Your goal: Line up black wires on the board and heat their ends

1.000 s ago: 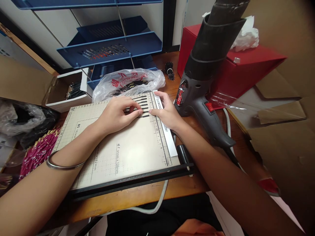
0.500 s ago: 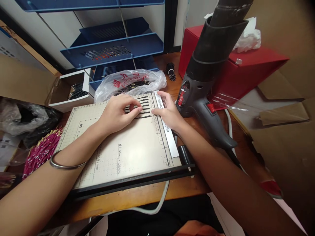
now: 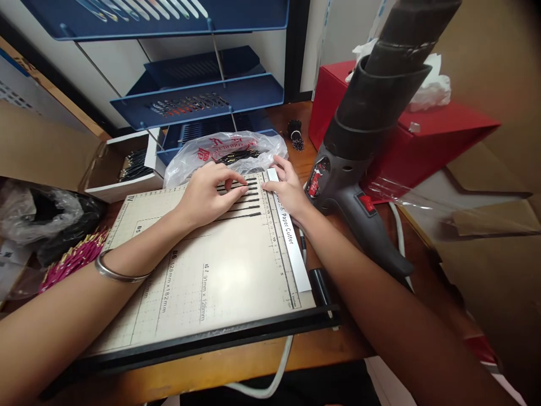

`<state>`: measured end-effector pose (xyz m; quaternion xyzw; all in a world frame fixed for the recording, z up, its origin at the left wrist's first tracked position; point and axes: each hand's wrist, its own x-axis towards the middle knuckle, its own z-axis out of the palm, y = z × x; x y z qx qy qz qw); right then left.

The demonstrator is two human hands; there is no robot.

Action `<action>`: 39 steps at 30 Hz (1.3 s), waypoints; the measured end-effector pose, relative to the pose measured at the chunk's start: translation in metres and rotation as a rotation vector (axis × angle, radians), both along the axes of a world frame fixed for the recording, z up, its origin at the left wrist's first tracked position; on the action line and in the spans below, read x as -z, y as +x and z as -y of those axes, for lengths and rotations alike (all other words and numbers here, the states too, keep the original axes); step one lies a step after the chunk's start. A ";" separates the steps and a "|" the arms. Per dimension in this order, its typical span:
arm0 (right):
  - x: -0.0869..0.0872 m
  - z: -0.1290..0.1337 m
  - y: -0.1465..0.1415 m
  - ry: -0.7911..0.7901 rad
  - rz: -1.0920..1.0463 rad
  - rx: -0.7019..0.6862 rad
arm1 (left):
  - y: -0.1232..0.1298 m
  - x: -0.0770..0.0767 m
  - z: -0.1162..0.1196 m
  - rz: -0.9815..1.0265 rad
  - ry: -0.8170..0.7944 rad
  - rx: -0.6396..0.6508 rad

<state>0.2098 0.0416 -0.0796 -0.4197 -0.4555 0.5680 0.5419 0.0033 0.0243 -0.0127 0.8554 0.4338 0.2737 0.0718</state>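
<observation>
A cream paper cutter board with printed gridlines lies on the wooden table. Across its upper right part, several thin black cords are laid in parallel, their thicker ends toward the white edge strip. My left hand rests over them, thumb and forefinger pinched at the end of one upper cord. That hand partly hides the cords. At the cutter's upper right edge, my right hand reaches across the white strip. Its thumb lies on the board beside the cord ends, and its fingers are apart from the thumb.
A black heat gun stands close on the right, before a red box. Behind the board are a clear plastic bag of dark cords and blue shelf trays. Magenta cords lie at left, near a white carton.
The camera view has shifted, so the scene sits lower. My right hand has slid slightly toward the far end of the white strip. My left hand keeps its pinch among the cords.
</observation>
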 end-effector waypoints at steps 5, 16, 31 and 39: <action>0.001 0.001 0.002 -0.001 0.007 -0.013 | 0.002 0.001 -0.005 0.017 -0.028 -0.020; 0.005 -0.001 0.003 0.017 0.027 -0.022 | 0.000 -0.001 0.000 0.044 -0.061 0.000; 0.007 -0.003 0.004 0.025 0.067 -0.044 | 0.000 0.002 -0.002 0.021 -0.050 -0.034; 0.002 -0.001 0.003 0.002 0.057 -0.048 | 0.000 0.003 -0.003 0.010 -0.085 -0.018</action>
